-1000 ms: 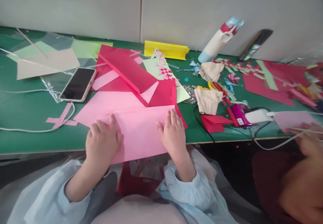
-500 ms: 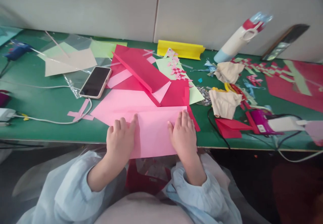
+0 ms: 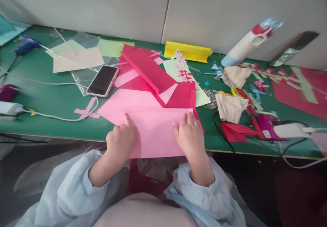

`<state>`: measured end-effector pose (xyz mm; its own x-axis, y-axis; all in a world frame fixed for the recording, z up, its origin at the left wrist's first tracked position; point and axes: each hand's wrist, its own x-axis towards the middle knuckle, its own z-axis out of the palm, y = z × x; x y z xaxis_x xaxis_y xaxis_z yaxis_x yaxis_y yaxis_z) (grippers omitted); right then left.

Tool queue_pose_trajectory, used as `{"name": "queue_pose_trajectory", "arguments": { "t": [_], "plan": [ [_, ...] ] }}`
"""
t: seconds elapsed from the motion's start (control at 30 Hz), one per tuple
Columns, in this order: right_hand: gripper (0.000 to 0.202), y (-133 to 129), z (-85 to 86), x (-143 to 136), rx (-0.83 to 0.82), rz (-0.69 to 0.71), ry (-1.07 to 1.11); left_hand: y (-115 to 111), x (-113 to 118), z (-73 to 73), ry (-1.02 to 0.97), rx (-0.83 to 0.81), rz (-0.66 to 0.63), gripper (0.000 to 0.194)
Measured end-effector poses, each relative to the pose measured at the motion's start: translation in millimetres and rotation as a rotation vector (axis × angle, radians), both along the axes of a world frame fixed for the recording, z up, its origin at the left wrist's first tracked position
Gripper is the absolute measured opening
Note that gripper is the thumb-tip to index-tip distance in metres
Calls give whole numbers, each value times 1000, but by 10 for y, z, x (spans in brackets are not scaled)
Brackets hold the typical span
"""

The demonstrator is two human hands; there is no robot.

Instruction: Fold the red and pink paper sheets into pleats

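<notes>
A pink sheet (image 3: 157, 135) lies at the front edge of the green table, with a narrow folded strip along its far edge. My left hand (image 3: 120, 138) rests on its left part, the index finger stretched to the fold's left end and the other fingers curled. On the right part my right hand (image 3: 190, 133) lies flat, fingertips at the fold's right end. Neither hand grips anything. Under and behind this sheet is another pink paper (image 3: 127, 99), partly covered by a folded red paper (image 3: 149, 70).
A phone (image 3: 102, 80) lies left of the red paper. White cables cross the table (image 3: 51, 128). To the right are cloth pouches (image 3: 231, 107), a purple power strip (image 3: 265, 126) and a bottle (image 3: 245, 44). A yellow folded piece (image 3: 188, 51) stands by the wall.
My left hand has slid left along the fold, its index finger now at the fold's left end. My right hand stays at the right end. The view has shifted slightly.
</notes>
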<state>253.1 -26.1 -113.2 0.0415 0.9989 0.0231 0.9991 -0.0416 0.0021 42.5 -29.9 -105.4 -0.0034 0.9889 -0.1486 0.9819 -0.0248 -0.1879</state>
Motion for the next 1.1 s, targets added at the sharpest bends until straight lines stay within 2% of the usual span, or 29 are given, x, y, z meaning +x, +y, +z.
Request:
{"name": "queue_pose_trajectory", "arguments": {
  "t": [0.07, 0.17, 0.27, 0.33, 0.63, 0.93, 1.1],
  "plan": [
    [51, 58, 87, -46, -3, 59, 13, 5, 4, 11, -12, -3, 2, 59],
    [47, 155, 156, -168, 46, 237, 76, -1, 7, 46, -18, -17, -12, 58],
    [47, 230, 147, -306, 70, 413, 123, -20, 2, 68, -10, -23, -34, 56],
    [47, 253, 122, -375, 66, 472, 144, -35, -5, 66, -2, -10, -43, 56],
    [44, 202, 51, -407, 118, 517, 133, -20, -57, 39, -16, -20, -50, 70],
    [43, 90, -19, -382, 132, 533, 144, -51, -46, 78, -29, -33, -57, 65],
    [39, 75, -12, -418, 127, 521, 145, -62, -55, 28, -13, -24, -88, 59]
  ]
}}
